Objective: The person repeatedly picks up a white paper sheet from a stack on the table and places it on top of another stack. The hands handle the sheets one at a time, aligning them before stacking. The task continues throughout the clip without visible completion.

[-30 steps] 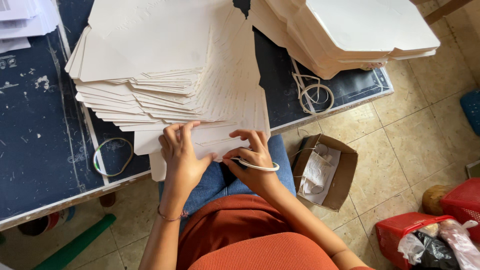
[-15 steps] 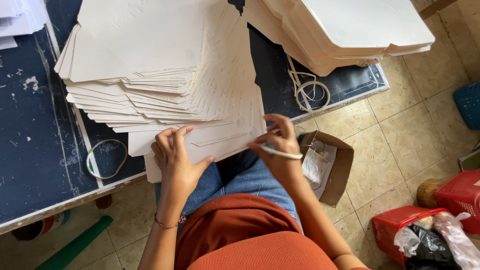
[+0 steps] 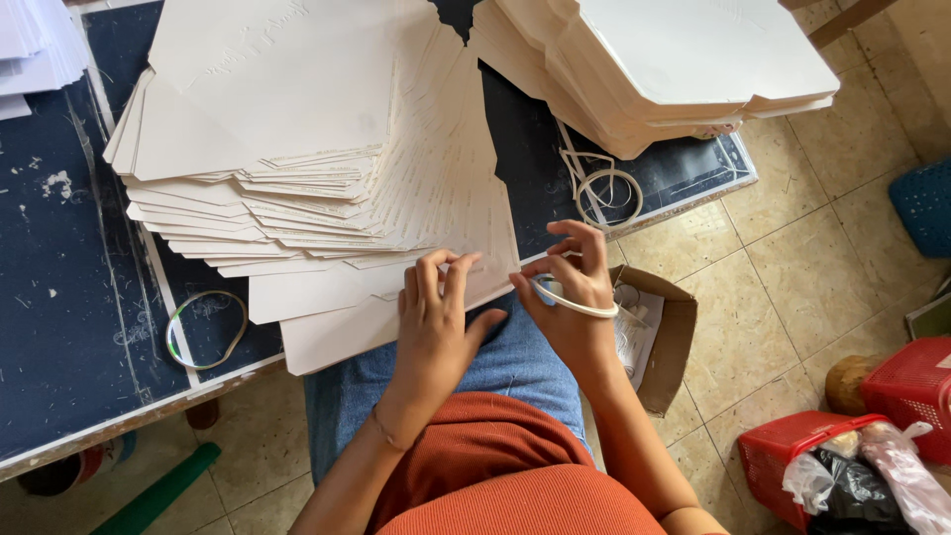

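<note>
Dark table (image 3: 59, 327): left hand (image 3: 433, 319) flat on card stack (image 3: 327, 188), right hand (image 3: 575, 297) pinching rubber band (image 3: 580, 305), stack not yet bound.

Fanned stack of card sheets (image 3: 327, 168): off-white, plain, faintly embossed. Second stack of sheets (image 3: 674, 69): same off-white. Desk (image 3: 59, 327): dark navy top, speckled with white paint marks, pale worn edge. Band (image 3: 580, 305) over the right hand (image 3: 570, 297): white. Ring on the desk (image 3: 205, 329): pale with a greenish tint. Cardboard box (image 3: 669, 342): brown. Floor tiles (image 3: 792, 287): beige, mottled. Baskets (image 3: 906, 386): red. Top (image 3: 515, 476): rust orange, ribbed. Jeans (image 3: 495, 362): blue.
</note>
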